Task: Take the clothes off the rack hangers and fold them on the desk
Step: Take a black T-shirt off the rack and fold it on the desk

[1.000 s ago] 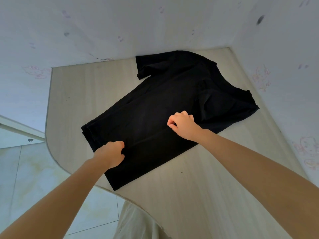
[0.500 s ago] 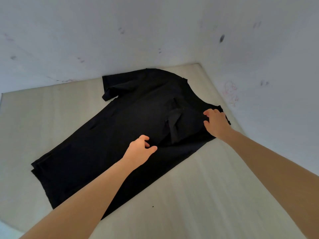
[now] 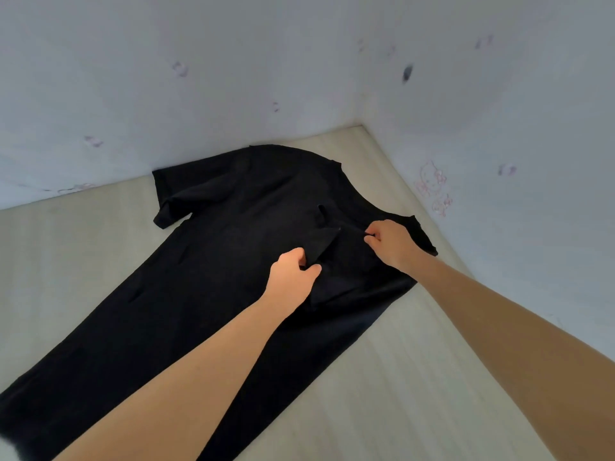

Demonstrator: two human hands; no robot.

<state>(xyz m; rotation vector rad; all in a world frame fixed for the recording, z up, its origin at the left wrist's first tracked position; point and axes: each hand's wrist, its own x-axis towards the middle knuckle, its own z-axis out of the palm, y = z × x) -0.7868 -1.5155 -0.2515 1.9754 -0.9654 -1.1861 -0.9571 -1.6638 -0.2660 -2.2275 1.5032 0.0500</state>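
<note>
A black T-shirt (image 3: 213,294) lies spread flat on a pale, wood-grained desk (image 3: 399,394) pushed into the corner of a room, its collar end toward the corner and its hem running off the lower left edge of the view. Two bare forearms reach in from below. The left hand (image 3: 293,277) pinches a raised fold of the dark cloth between thumb and curled fingers near the middle of the garment, while the right hand (image 3: 392,241) grips the fabric just beside the right sleeve (image 3: 421,234), fingers curled round a thin ridge of cloth. The left sleeve (image 3: 173,197) lies flat, close to the back wall. Between the two hands the material stands up in a creased flap. The desk's light surface shows fine lengthwise streaks and stretches out on both sides of the shirt. Two whitish-blue walls (image 3: 199,78) meet behind the desk, marked with faint pinkish smudges, a dark spot (image 3: 407,73) high on the right-hand wall, and small pink doodles (image 3: 432,188) low down near the desk edge
</note>
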